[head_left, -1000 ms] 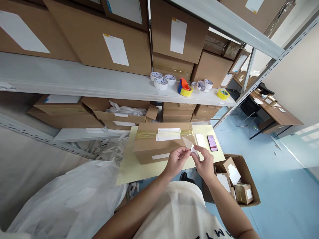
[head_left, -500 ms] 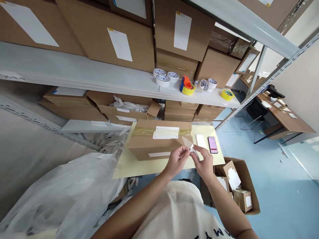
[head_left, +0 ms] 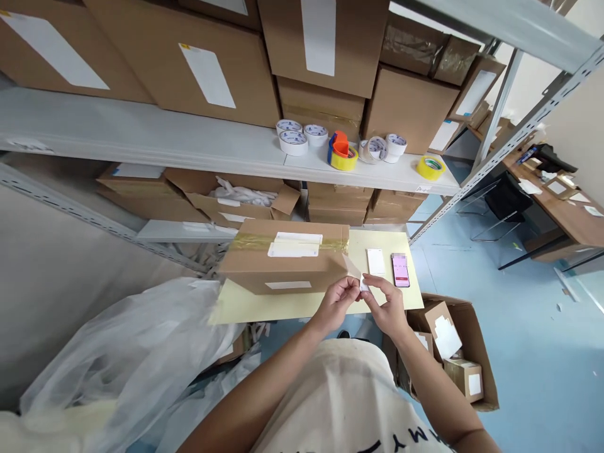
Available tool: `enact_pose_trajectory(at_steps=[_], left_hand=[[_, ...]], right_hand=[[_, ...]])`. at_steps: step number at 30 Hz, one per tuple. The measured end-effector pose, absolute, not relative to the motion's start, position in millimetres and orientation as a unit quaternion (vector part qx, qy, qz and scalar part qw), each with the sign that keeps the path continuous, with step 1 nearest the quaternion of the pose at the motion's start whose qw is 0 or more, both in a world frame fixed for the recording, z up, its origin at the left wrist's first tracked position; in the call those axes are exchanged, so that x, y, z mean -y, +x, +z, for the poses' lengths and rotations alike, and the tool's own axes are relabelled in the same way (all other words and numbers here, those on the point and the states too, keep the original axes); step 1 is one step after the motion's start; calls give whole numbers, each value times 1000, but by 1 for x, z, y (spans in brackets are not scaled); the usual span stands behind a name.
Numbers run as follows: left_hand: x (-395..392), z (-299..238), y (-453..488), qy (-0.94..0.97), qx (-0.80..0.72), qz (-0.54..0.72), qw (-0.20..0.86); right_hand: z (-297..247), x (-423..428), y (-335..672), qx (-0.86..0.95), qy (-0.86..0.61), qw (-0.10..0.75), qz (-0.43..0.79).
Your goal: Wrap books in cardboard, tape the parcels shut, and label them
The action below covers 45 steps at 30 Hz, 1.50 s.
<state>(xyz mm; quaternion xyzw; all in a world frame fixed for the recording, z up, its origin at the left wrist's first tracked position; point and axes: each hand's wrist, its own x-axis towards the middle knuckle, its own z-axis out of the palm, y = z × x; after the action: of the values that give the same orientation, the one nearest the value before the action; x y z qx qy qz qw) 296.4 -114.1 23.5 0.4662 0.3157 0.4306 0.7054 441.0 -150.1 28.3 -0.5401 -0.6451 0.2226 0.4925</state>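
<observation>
Both my hands meet in front of my chest over the near edge of a pale yellow table. My left hand and my right hand pinch a small white label between their fingertips; a translucent backing sheet rises from it. Just beyond my hands a taped cardboard box with white labels on its top and front lies on the table. To its right lie a white label sheet and a phone with a lit pink screen.
A grey shelf holds tape rolls, a tape dispenser, a yellow tape roll and many stacked boxes. An open carton of small boxes stands on the blue floor at right. A large plastic bag lies at left. A desk stands far right.
The view has shifted, so the box and table now sit further left and higher. My hands stay together on the label, which looks more folded in than before.
</observation>
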Motion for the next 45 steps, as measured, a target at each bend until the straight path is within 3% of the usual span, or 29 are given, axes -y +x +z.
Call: enact_pose_trajectory(at_steps=[8,16,21,39,45], left_hand=[[131,15,326,517,-357,388,674],[143,11,339,648,-394,343,554],[142,13,344,670,-396,326,537],[134,14,355,692,-365,292,551],[133,13,360,701,-362,313,530]], right_hand=[[10,164,472,606,-528,505,316],[-8,174,496,527,-488,510,473],[-13,173,500,474,-469,519,534],[-14,174,510,446,-466,550,531],[-12,173,507,474,-513,550,458]])
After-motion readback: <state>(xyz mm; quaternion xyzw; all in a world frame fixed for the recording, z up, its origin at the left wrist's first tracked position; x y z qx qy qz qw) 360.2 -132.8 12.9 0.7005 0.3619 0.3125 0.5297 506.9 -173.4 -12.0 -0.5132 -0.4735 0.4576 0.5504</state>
